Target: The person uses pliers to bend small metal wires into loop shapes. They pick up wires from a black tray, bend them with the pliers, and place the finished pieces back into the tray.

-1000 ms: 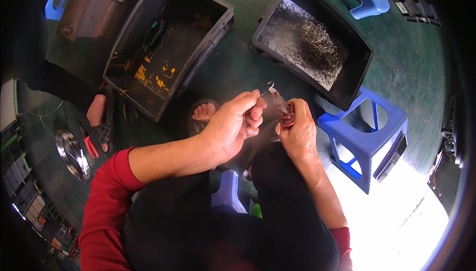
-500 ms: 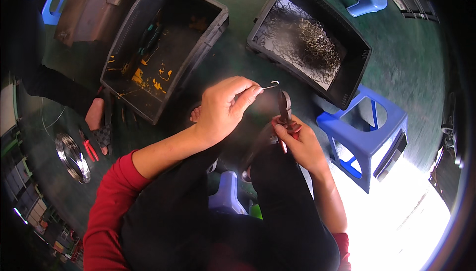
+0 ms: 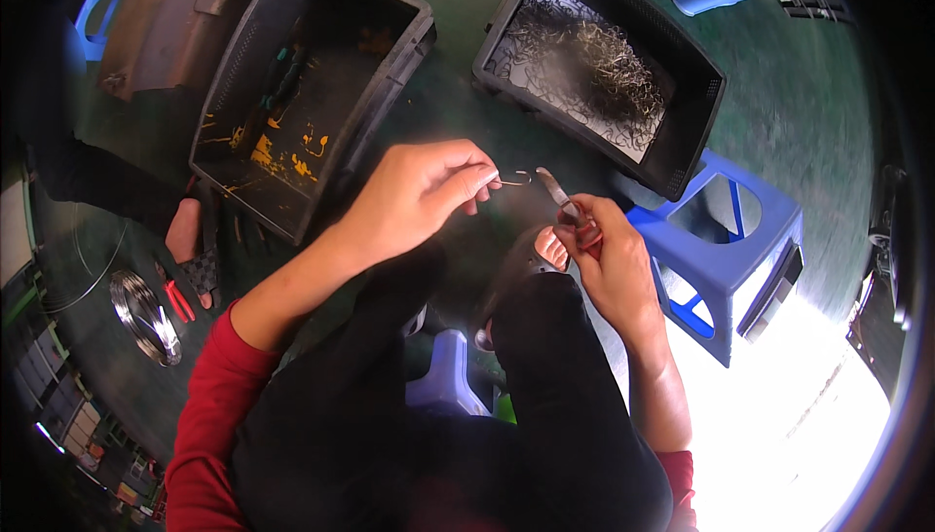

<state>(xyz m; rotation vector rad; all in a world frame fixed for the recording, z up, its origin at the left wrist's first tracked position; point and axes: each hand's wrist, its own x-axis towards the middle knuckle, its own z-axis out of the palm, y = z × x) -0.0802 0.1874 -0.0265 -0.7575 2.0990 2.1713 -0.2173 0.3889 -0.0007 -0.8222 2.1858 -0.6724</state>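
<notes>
Pinched between the thumb and fingers of my left hand point(image 3: 424, 186) is a short piece of metal wire with a bent, hook-like end point(image 3: 524, 182), pointing right. My right hand point(image 3: 616, 264) grips red-handled pliers point(image 3: 563, 201), their jaws tilted up and to the left. The jaw tip is close beside the wire's bent end; whether they touch I cannot tell. Beyond my right hand stands a black crate point(image 3: 703, 118) with a white-lined bottom, holding a heap of similar bent wire hooks point(image 3: 618, 70).
Another black crate point(image 3: 414, 55) with yellow smears stands ahead left. Blue plastic stools point(image 3: 726, 250) are at right, far right and far left. A wire coil point(image 3: 144, 318) and red-handled pliers point(image 3: 178, 300) lie on the floor near another person's foot point(image 3: 185, 230).
The pliers have tilted from nearly upright to leaning left, and my right hand has shifted slightly right. My left hand has moved a little left and turned the wire hook.
</notes>
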